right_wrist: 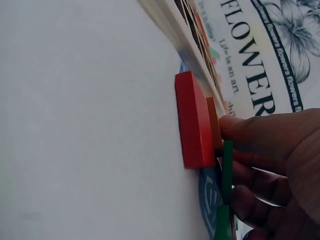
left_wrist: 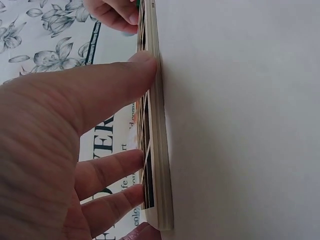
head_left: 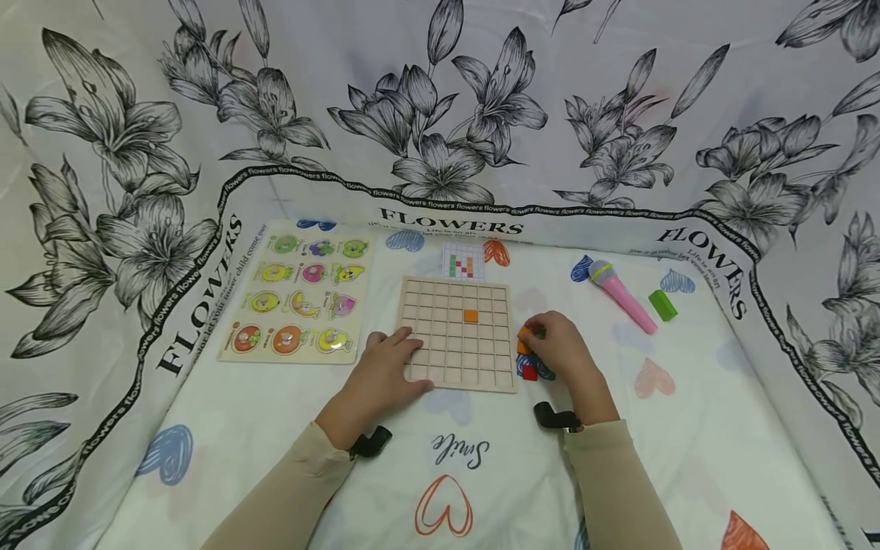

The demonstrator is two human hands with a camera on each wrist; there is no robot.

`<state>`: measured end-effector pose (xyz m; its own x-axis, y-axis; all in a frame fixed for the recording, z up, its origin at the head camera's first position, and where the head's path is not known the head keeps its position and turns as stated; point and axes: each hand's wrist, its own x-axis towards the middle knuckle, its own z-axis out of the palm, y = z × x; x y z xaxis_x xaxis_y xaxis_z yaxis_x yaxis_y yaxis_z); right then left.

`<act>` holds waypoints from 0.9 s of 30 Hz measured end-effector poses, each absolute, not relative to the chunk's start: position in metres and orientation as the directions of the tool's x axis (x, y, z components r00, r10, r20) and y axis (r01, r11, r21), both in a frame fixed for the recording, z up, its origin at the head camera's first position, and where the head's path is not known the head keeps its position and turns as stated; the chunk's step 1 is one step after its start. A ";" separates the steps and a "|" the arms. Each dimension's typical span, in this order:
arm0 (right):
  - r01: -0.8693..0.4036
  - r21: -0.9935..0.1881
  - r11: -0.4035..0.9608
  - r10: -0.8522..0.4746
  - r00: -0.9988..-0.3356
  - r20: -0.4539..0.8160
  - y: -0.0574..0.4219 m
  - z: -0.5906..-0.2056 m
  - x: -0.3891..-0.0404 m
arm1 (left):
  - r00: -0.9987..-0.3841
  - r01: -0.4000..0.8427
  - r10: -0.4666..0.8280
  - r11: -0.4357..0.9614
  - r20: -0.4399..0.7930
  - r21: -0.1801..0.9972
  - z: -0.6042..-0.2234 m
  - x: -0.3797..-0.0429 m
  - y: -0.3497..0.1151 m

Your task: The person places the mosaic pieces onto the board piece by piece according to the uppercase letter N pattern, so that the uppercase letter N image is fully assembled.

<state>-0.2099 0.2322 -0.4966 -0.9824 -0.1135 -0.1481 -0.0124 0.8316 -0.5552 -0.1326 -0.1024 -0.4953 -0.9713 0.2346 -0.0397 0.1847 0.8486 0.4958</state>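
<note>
A square wooden grid board (head_left: 440,367) lies in front of me, with one orange square tile (head_left: 470,315) in its upper part. My left hand (head_left: 385,374) rests on the board's near left corner, fingers spread; in the left wrist view the thumb (left_wrist: 120,80) lies along its edge. Right of the board, my right hand (head_left: 564,351) pinches an orange tile (right_wrist: 214,120) among loose tiles. A red tile (right_wrist: 192,120) stands nearest the right wrist camera, and green tiles (right_wrist: 227,170) are by the curled fingers. The fingertips are partly hidden behind these tiles.
Above the board lies a small pattern card (head_left: 464,261) with coloured squares. A fruit puzzle board (head_left: 292,294) is at the left. To the right are a pink toy microphone (head_left: 626,298) and a green block (head_left: 663,305). A flowered cloth (head_left: 440,176) rises behind.
</note>
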 end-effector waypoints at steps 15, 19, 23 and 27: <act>0.023 -0.638 0.769 -0.058 -0.993 -0.105 0.226 -0.495 -0.204 | -0.973 0.175 0.225 0.851 -0.042 0.495 -0.495 -0.132 -0.103; -0.027 -0.687 0.726 -0.063 -0.998 -0.028 0.208 -0.483 -0.204 | -0.971 0.187 0.236 0.848 -0.037 0.495 -0.494 -0.133 -0.104; -0.092 -0.721 0.687 -0.145 -0.989 -0.012 0.180 -0.474 -0.210 | -0.971 0.192 0.237 0.853 -0.032 0.485 -0.495 -0.133 -0.104; -0.118 -0.712 0.692 -0.215 -0.975 -0.048 0.158 -0.478 -0.217 | -0.971 0.191 0.238 0.854 -0.036 0.485 -0.497 -0.134 -0.102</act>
<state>-0.2169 0.1579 -0.4779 -0.9753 -0.2154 -0.0483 -0.1176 0.6922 -0.7121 -0.1338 -0.1018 -0.4969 -0.9706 0.2378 -0.0365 0.1909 0.8536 0.4846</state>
